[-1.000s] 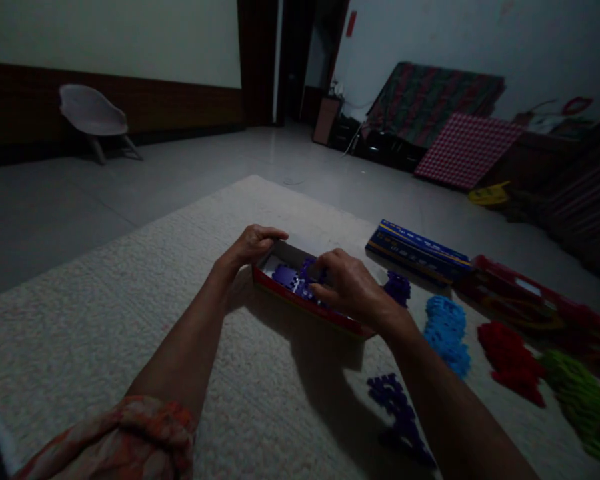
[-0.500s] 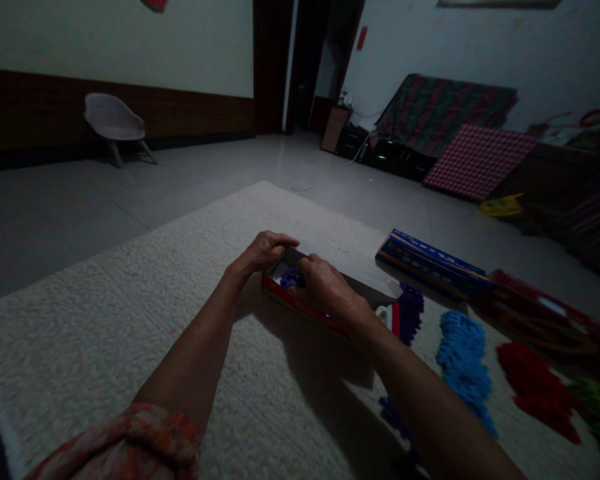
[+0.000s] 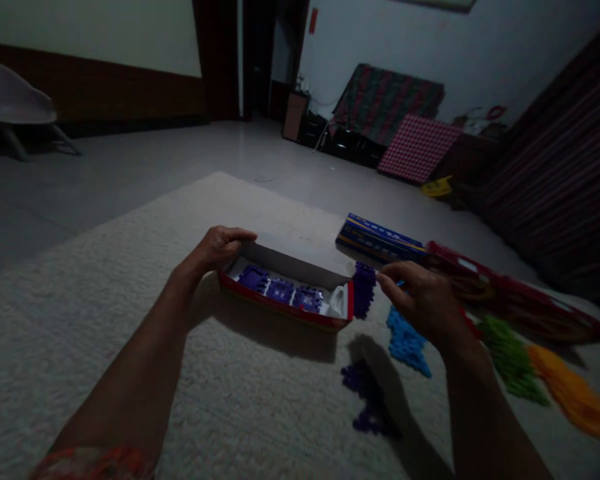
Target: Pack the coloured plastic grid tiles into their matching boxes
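My left hand (image 3: 221,245) grips the far left corner of a long, shallow open box (image 3: 285,310) with red sides. Inside the box lie several purple interlocking plastic pieces (image 3: 280,291) in a row, with a white ring-shaped part (image 3: 338,301) at the right end. My right hand (image 3: 420,297) is raised to the right of the box, thumb and fingers pinched; whatever they may hold is not discernible. Just beyond its fingertips, a purple stack of pieces (image 3: 363,297) lies by the box's right end. More purple pieces (image 3: 370,400) lie nearer me, partly in shadow.
Blue pieces (image 3: 407,343), green pieces (image 3: 513,360) and orange pieces (image 3: 570,390) lie in piles at right; red ones hide mostly behind my right hand. Behind them are a blue box (image 3: 380,240) and red boxes (image 3: 525,303). A pale carpet (image 3: 130,280) lies underneath.
My right hand has come out of the box and moved right, uncovering the purple pieces inside. My left hand stays on the box corner. The view has turned to the right.
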A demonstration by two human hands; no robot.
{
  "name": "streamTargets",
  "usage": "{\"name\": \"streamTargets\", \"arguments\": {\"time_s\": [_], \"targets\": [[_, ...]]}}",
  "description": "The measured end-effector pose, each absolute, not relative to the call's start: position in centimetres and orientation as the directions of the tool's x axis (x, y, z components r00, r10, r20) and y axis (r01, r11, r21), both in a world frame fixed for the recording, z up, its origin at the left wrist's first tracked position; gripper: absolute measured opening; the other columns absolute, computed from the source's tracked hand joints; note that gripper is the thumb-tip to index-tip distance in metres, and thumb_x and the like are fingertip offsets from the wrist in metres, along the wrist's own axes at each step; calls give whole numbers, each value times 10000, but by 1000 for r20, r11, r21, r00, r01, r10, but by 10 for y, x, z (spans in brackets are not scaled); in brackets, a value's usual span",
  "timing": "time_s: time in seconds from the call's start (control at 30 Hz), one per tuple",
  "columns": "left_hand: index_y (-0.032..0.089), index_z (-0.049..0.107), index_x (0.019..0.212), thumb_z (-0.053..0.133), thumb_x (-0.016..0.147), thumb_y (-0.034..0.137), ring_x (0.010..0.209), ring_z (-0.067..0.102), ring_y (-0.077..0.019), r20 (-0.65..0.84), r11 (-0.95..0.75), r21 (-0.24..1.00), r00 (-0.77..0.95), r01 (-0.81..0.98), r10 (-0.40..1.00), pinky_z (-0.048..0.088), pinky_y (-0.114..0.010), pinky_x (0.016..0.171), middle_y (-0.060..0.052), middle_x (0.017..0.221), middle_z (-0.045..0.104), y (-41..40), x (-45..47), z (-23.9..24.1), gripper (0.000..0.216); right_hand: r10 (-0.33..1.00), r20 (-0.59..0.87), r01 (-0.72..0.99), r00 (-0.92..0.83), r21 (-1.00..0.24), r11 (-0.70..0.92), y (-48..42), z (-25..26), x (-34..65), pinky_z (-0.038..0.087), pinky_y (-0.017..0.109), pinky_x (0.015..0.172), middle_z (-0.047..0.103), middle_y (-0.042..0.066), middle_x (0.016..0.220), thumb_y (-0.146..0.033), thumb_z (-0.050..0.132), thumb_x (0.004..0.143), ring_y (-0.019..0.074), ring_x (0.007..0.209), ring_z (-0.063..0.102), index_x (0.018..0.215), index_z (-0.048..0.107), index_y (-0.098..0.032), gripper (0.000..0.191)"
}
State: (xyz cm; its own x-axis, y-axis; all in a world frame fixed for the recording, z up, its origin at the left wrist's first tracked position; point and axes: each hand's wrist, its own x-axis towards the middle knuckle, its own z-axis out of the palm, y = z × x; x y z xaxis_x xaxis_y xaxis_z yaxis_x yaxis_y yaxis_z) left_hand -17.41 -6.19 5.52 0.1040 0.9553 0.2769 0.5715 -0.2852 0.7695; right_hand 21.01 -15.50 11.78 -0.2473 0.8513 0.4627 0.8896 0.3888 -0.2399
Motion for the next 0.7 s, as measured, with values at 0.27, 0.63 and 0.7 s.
{"name": "streamTargets", "arguments": {"time_s": [0.27, 0.63, 0.7], "targets": [[126, 798, 997, 523, 700, 225, 926, 738, -211, 159, -169, 793, 69, 585, 985, 566, -342, 907, -92, 1026, 802, -70, -171, 68, 417, 914, 362, 925, -182, -251, 284, -174, 50, 250, 527, 407, 823, 697, 122, 995, -229, 559, 888, 263, 912, 667, 1004, 700, -198, 185], [125, 795, 978, 534, 687, 320, 1050, 721, -239, 205, -210, 767, 78, 607, 976, 513, -364, 1010, -135, 1121, 778, -65, -175, 62, 437, 927, 350, 963, -138, -171, 208, -175, 18, 218, 446, 487, 975, 595, 152, 1225, -284, 630, 854, 324, 1135, 538, 1253, 611, -189, 410], [134, 792, 984, 544, 692, 317, 1024, 723, -222, 197, -207, 770, 84, 603, 977, 518, -355, 994, -122, 1114, 782, -66, -175, 63, 424, 934, 328, 963, -144, -170, 208, -177, 18, 220, 441, 489, 975, 586, 158, 1233, -293, 624, 856, 326, 1135, 533, 1258, 602, -185, 417]]}}
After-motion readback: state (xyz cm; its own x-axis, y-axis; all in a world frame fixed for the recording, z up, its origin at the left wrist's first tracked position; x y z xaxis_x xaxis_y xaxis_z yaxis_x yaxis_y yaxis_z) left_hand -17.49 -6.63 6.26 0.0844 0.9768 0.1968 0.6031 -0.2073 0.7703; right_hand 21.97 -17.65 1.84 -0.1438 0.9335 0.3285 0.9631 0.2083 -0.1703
